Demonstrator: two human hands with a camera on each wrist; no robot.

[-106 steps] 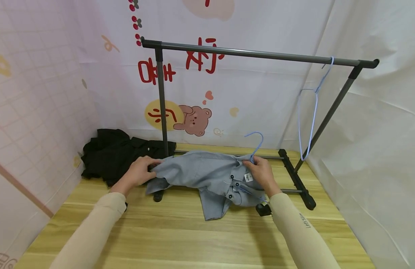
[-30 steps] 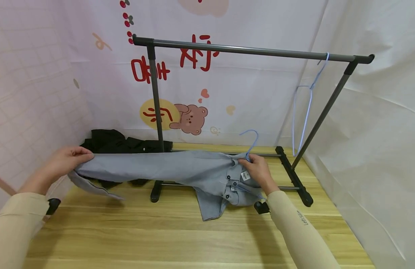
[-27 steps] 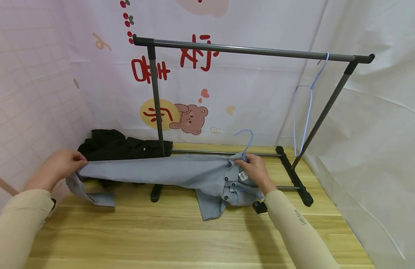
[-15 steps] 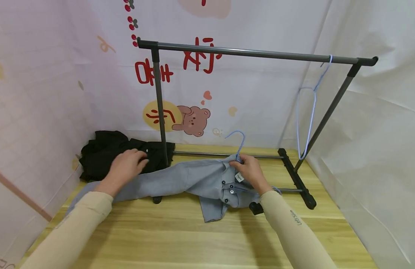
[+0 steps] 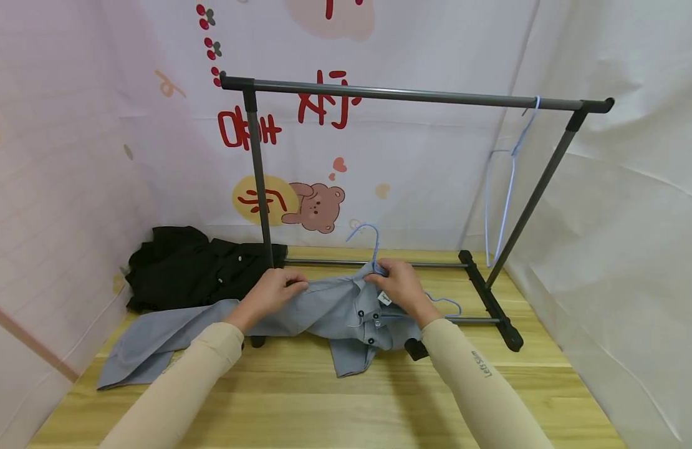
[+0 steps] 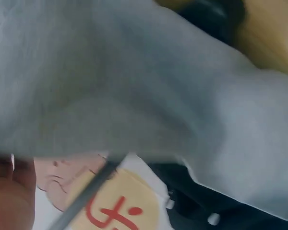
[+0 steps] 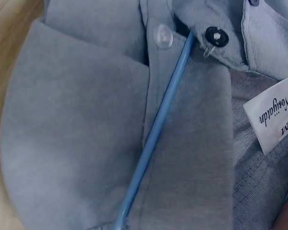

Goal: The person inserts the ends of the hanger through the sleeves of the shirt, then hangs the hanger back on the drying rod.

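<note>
The shirt [image 5: 323,305] is draped across the table [image 5: 323,411], collar and hanger [image 7: 153,134] pinched by the right hand [image 5: 404,287]; whether cloth is gripped by the left hand [image 5: 270,296] cannot be told. The hanger should be steadied while cloth is eased along.

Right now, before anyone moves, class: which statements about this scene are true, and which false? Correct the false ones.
1. The right hand grips the grey shirt beside a blue hook. True.
2. The black clothing lies right of the shirt. False: it lies to the left.
3. A hanger without clothing hangs from the bar. True.
4. The shirt's label is red. False: it is white.
5. The hook beside the right hand is on the bar. False: it is below it.
</note>
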